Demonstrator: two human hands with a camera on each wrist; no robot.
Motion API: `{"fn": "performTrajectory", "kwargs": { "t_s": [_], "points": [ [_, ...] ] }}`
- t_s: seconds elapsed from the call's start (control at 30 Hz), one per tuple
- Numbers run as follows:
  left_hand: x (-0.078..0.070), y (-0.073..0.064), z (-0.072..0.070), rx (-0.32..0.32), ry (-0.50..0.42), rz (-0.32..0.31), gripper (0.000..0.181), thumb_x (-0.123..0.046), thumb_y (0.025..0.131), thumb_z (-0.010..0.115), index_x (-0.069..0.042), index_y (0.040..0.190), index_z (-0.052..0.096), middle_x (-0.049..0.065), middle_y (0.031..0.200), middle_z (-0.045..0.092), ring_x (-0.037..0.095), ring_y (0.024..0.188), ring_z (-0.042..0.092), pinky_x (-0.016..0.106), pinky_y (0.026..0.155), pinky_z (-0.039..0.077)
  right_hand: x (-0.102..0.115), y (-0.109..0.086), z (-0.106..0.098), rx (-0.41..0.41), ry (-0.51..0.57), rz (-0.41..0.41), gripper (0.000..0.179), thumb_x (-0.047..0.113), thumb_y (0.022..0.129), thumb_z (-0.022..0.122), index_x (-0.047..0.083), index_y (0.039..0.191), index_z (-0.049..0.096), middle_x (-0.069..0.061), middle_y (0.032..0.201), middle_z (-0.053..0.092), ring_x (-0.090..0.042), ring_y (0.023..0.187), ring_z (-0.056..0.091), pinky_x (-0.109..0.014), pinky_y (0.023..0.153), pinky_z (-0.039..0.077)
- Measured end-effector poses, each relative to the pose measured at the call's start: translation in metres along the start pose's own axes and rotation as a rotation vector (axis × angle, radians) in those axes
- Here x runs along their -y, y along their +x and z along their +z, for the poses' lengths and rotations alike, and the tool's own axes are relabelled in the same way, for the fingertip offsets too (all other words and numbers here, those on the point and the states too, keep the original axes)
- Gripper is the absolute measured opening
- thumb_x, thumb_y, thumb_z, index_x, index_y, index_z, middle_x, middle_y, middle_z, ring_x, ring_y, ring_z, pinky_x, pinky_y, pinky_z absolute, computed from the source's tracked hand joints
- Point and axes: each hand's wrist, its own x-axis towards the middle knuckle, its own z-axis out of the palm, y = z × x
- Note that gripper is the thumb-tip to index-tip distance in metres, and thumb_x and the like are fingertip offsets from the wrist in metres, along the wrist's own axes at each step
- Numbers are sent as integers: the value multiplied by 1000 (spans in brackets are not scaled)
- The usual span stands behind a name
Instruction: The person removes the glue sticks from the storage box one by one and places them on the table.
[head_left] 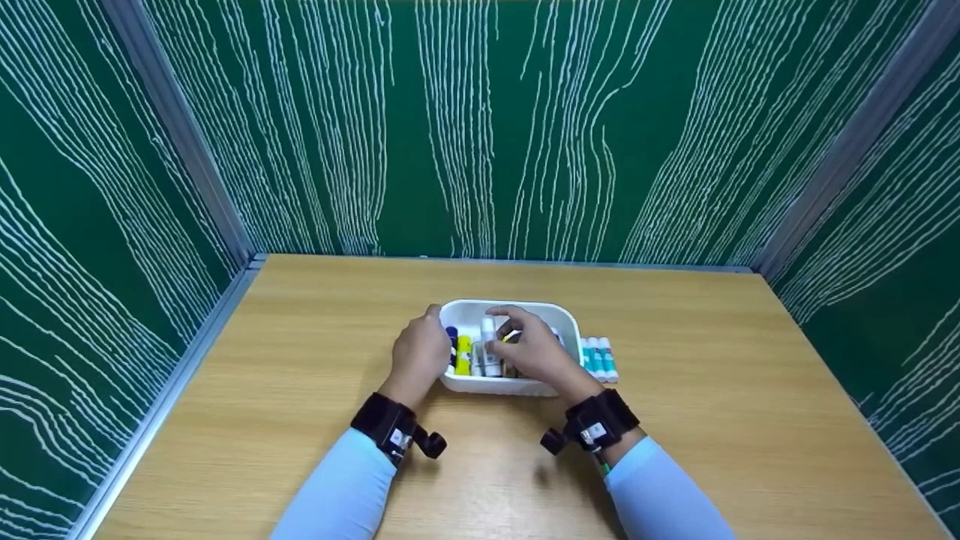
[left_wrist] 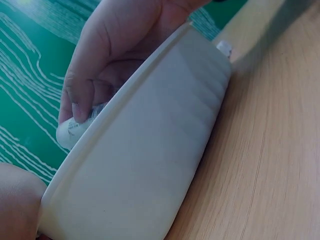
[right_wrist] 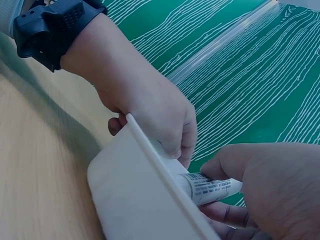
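Note:
My left hand (head_left: 424,345) grips the left wall of a white plastic tub (head_left: 495,386), with its fingers curled over the rim. Over the tub, my right hand (head_left: 534,349) pinches a white glue stick (head_left: 489,330) between thumb and fingers. Printed lettering shows on that glue stick (right_wrist: 212,187) in the right wrist view, its lower end hidden behind the tub wall. Left of it in the tub stand a yellow stick (head_left: 463,356) and a dark blue one (head_left: 451,336). My right hand covers other contents.
Several teal-and-white glue sticks (head_left: 600,360) lie side by side on the wooden table (head_left: 315,360), just right of the tub. Green panels (head_left: 645,150) with white wavy lines enclose the table at the back and both sides.

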Motion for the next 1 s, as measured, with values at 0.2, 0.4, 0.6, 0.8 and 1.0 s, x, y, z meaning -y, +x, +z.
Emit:
{"fn": "performTrajectory", "kwargs": {
  "t_s": [0.2, 0.4, 0.6, 0.8, 1.0],
  "points": [
    [2, 1, 3, -21, 20, 33, 49, -13, 118, 52, -7, 166, 53, 22, 144, 77, 33, 122, 80, 51, 101, 68, 6, -4, -13, -45, -15, -66, 62, 16, 101, 81, 21, 160, 65, -8, 115, 76, -26, 102, 71, -33, 84, 61],
    [4, 2, 2, -39, 42, 45, 48, -12, 116, 53, -8, 164, 56, 22, 138, 80, 35, 116, 82, 52, 92, 70, 12, -7, -33, -60, -2, -96, 63, 13, 101, 78, 19, 162, 63, -13, 117, 77, -26, 99, 74, -33, 77, 64],
    [3, 3, 2, -29, 18, 19, 49, -12, 117, 54, -8, 166, 54, 22, 144, 77, 34, 122, 81, 53, 100, 68, 15, -10, -58, -68, 23, -97, 67, 10, 101, 78, 15, 165, 58, -19, 123, 75, -25, 97, 73, -39, 79, 69],
    [3, 2, 2, -30, 8, 15, 49, -16, 118, 54, -8, 167, 53, 22, 145, 77, 35, 124, 80, 53, 101, 68, 15, -16, -87, -90, 20, -78, 66, 9, 103, 76, 12, 166, 57, -25, 128, 73, -27, 101, 72, -40, 83, 71],
    [1, 2, 1, -23, 15, 1, 49, -15, 119, 52, -9, 167, 52, 22, 146, 76, 35, 125, 80, 52, 103, 67, 10, -21, -115, -113, -37, -44, 64, 12, 106, 74, 16, 167, 56, -25, 131, 71, -28, 104, 69, -29, 78, 66]
  ]
}}
